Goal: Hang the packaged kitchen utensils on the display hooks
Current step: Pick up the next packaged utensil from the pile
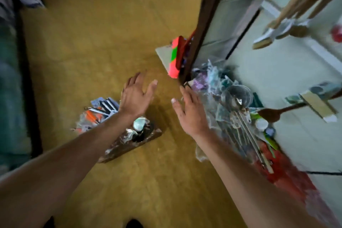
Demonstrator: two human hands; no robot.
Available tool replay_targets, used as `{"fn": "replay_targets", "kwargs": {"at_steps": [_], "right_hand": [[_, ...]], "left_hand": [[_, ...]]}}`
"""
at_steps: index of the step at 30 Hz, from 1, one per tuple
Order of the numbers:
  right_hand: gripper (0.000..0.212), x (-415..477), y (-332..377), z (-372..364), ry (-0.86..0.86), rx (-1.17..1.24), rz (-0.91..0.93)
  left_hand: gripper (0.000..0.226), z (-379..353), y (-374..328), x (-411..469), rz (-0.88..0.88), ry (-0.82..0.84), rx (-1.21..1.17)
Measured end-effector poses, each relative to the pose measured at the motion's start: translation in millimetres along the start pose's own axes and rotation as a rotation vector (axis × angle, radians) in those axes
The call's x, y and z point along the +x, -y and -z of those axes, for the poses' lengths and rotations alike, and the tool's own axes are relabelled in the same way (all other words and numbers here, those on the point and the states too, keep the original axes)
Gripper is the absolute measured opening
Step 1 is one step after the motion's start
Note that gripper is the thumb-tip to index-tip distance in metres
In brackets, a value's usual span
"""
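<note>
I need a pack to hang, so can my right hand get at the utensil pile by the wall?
Probably yes. The right hand is open and empty, at the edge of the utensil pile, and nothing lies between them.

On the floor [111,33], a pile of packets [100,111] lies left of a box [129,146] — the packaged utensils [236,116] heap right, against the display board [277,72].
</note>
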State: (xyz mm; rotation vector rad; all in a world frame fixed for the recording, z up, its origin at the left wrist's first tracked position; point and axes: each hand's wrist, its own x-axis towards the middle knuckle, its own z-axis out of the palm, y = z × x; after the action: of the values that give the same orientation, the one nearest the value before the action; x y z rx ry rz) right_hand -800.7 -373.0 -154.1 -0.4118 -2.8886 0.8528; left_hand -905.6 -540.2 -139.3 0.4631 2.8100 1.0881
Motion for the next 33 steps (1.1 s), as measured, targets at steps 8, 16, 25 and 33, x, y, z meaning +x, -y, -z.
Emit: {"fn": "replay_targets", "kwargs": {"at_steps": [8,16,25,33], "right_hand": [[0.064,46.7,82.4,-106.9,0.169,0.013,0.111],[0.067,134.6,106.0,-179.3,0.256,0.02,0.193],[0.067,202.4,68.0,-292.5,0.393,-0.022,0.222],[0.07,184.1,19.9,-412.9,0.505,-0.053,0.19]], "left_hand": [[0.075,68.3,141.6,1.3,0.259,-0.089,0.027],[0.071,80.9,203.7,53.6,0.402,-0.134,0.022],[0.069,6.8,279.1,92.2,0.57,-0.047,-0.035],[0.075,-77.6,373.1,80.9,0.639,0.04,-0.027]]}}
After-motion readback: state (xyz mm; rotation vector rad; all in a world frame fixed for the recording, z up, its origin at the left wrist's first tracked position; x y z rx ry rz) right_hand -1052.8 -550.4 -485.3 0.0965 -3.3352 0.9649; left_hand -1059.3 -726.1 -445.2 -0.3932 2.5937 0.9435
